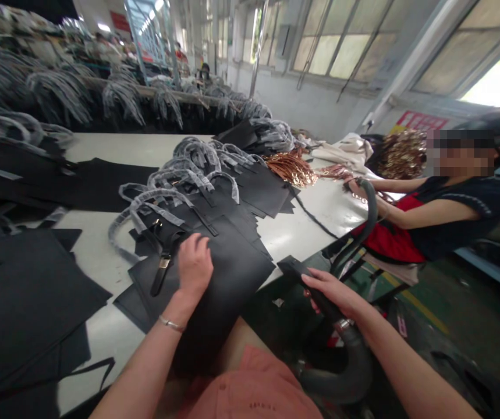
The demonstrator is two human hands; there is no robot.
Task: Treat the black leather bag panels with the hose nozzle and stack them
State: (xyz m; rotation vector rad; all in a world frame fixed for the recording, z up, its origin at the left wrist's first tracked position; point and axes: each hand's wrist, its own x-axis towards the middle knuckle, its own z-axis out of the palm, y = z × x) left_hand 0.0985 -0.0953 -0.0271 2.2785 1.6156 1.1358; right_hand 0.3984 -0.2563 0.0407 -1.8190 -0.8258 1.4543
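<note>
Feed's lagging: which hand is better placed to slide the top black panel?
Left, likely: the left hand rests on the black panel, while the right hand grips the hose nozzle beyond the table edge.

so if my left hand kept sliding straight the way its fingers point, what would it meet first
Probably the wrapped handles of the next bag: the left hand lies flat on a black panel, fingers toward them. Depth is hard to judge.
</note>
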